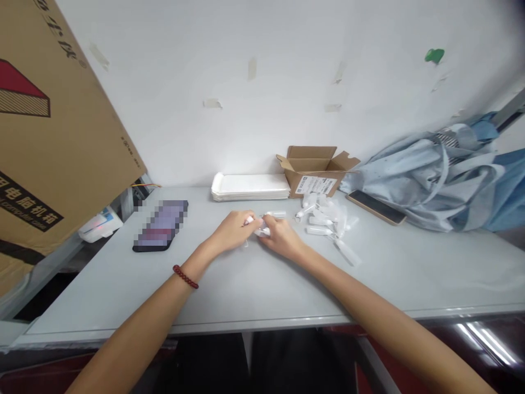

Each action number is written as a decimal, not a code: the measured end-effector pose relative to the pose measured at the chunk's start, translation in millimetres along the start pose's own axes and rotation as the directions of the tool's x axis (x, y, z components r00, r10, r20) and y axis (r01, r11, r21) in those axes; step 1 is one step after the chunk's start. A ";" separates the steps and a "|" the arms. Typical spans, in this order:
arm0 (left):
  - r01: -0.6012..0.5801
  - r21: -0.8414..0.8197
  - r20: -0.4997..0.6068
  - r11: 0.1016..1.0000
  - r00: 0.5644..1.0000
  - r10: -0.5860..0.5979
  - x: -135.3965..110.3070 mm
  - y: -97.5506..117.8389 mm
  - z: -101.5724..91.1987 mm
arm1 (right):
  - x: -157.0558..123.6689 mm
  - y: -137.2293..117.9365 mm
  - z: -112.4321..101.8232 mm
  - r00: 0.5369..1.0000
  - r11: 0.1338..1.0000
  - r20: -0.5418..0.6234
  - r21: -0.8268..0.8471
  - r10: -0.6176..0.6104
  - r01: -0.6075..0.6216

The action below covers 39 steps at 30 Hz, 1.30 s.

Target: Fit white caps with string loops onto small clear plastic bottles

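My left hand and my right hand meet over the middle of the table, fingers closed around a small white piece. Fingertips cover most of it, so its kind is hidden. Just behind the right hand lies a clear tube-like piece. To the right is a loose pile of small white and clear tube-like pieces, several of them in clear plastic wrapping. A dark red bead bracelet circles the left wrist.
Against the wall stand a stack of white envelopes and an open cardboard box. A phone with a blurred screen lies left, another phone right, beside a pale blue cloth bag. A large carton leans at far left.
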<state>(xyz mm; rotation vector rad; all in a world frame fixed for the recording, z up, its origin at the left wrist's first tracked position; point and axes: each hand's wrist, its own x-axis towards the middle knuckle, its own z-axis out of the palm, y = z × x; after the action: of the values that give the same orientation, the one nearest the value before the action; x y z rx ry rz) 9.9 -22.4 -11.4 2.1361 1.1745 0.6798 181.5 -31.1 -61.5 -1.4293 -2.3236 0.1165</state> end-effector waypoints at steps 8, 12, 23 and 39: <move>0.057 -0.153 0.029 0.987 0.998 -0.053 3.4 -8.8 -8.4 | -0.7 -0.7 0.4 1.000 1.000 0.006 -0.016 -0.004 0.004; 0.063 -0.167 0.086 0.984 0.995 -0.049 1.4 -4.1 -14.8 | -0.5 -0.6 0.3 1.000 1.000 0.018 -0.016 0.017 -0.016; 0.067 -0.128 -0.042 0.989 0.996 -0.073 2.6 -4.2 0.3 | -0.5 -1.5 0.6 1.000 0.999 0.020 -0.032 0.014 -0.014; 0.107 -0.197 -0.008 0.975 0.994 -0.111 2.5 -3.2 -5.8 | -0.3 -3.3 -2.9 0.999 0.998 0.042 -0.049 0.035 -0.033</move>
<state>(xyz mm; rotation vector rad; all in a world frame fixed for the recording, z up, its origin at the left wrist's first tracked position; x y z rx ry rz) 5.5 -17.3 -9.3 1.8912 1.1740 0.7357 180.0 -33.4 -58.1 -1.5047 -2.3515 0.1022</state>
